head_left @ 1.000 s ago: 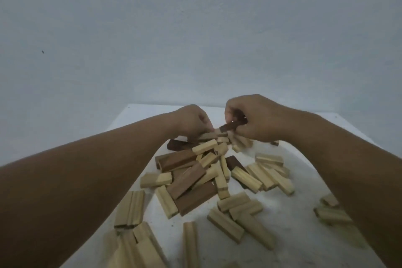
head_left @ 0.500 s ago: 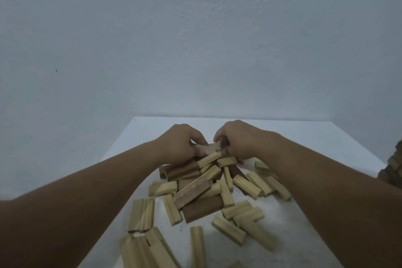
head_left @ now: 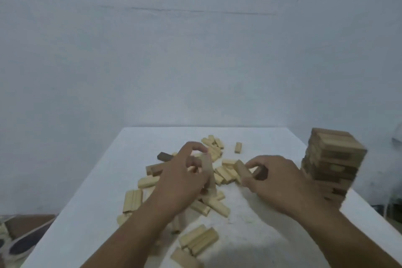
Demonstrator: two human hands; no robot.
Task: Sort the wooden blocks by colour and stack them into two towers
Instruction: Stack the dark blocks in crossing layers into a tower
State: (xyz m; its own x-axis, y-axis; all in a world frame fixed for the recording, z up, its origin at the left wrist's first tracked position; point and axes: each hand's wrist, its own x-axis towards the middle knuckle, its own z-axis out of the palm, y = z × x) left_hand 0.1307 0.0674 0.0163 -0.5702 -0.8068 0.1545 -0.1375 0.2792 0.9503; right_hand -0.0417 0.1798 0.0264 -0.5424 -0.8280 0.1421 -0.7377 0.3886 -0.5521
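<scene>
A scattered pile of light wooden blocks (head_left: 224, 175) covers the middle of the white table (head_left: 91, 209), with a few dark brown blocks (head_left: 164, 156) among them. My left hand (head_left: 180, 178) grips a brown block (head_left: 207, 172) that stands nearly upright between its fingers. My right hand (head_left: 272, 178) pinches a dark brown block (head_left: 261, 173) and also touches a light block (head_left: 243, 169). A tower of stacked blocks (head_left: 330, 163) stands at the table's right edge, just right of my right hand.
More light blocks lie near the front of the table (head_left: 199, 239) and at its left side (head_left: 131, 200). A pale wall (head_left: 174, 61) rises behind the table. A patterned floor mat (head_left: 24, 237) shows at lower left.
The view has tilted up and the tower has come into sight. My hands have drawn apart and toward me, each now holding a brown block lifted from the pile.
</scene>
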